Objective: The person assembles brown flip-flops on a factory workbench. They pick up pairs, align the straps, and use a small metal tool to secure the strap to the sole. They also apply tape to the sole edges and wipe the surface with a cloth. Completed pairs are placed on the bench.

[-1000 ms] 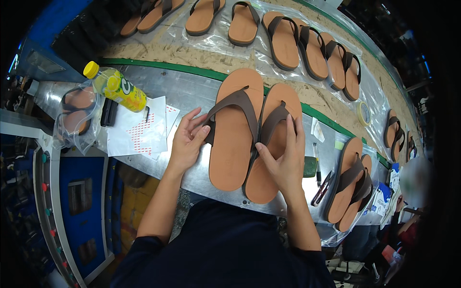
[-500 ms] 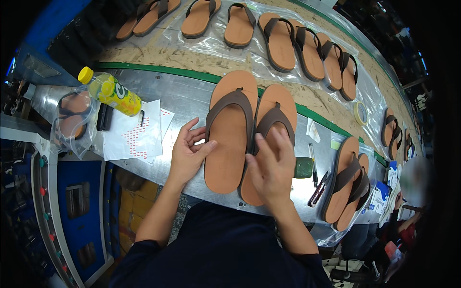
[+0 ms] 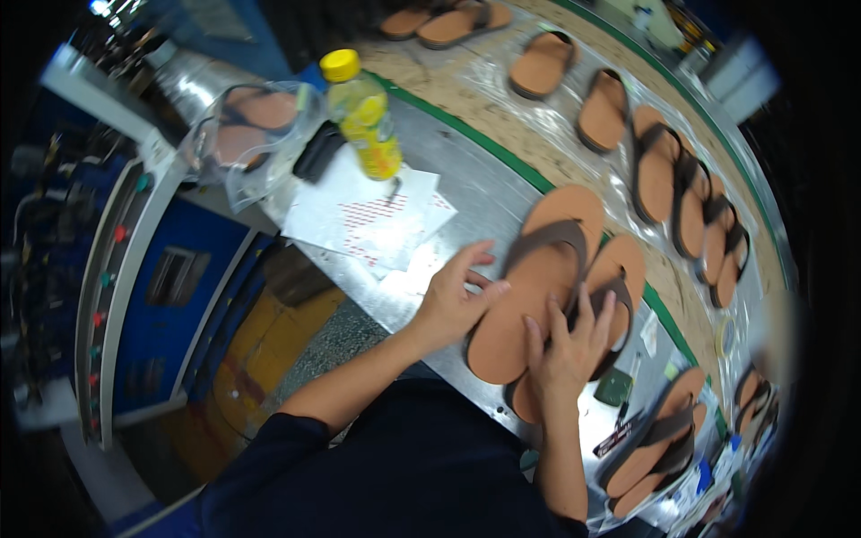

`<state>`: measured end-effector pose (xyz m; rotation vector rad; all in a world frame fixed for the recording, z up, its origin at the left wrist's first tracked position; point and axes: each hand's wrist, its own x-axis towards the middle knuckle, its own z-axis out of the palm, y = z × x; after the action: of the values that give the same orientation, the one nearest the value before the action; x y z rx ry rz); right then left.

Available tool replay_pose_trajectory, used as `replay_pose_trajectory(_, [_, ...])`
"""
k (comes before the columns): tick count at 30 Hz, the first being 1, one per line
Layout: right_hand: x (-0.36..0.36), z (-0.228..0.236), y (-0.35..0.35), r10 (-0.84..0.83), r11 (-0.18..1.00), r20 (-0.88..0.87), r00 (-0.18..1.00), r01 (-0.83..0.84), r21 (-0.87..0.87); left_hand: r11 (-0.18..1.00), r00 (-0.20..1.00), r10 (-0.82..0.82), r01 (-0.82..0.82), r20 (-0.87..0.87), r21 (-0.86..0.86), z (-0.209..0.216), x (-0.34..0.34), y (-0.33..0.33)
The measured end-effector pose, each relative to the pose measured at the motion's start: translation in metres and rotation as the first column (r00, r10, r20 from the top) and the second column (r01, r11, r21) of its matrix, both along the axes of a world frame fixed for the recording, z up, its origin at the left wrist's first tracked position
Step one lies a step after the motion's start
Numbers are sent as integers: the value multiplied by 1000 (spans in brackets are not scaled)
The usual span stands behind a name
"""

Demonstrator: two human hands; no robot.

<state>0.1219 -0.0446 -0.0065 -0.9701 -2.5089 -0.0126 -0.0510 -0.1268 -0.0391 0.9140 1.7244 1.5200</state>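
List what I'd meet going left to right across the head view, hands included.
Bagged sandals → yellow-capped bottle → left hand → right hand → lower-right sandals.

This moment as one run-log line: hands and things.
left hand: open, at edge of left sandal | right hand: open, across left sandal and right sandal | also visible: yellow-capped bottle, red-marked paper

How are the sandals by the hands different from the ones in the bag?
The near sandals are uncovered; the bagged sandals lie inside a clear bag. The right hand is over the near sandals; no hand is close to the bagged sandals. Both pairs are tan and dark.
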Motion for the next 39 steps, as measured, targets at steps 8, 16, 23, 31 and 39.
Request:
replay_pose_trajectory(8, [0,-1,-1,3,1000,28,1000,-3,-19,852,471,379,-514,-797,101,-16,-73,-68])
replay_pose_trajectory(16, [0,0,0,5,1000,0,1000,-5,-22,816,489,318,-577,-812,-28,-23,-92,-67])
replay_pose_trajectory(23, [1,-1,-1,9,999,-25,1000,-9,-31,788,515,372,-615,-772,-31,-16,-96,-67])
replay_pose_trajectory(31, [4,-3,2,19,999,-65,998,-22,-46,771,521,379,-635,-765,-51,-17,-93,-66])
replay_pose_trajectory(39, [9,6,-8,66,989,-318,946,-106,-108,873,873,486,-487,44,22,26,-57,-51])
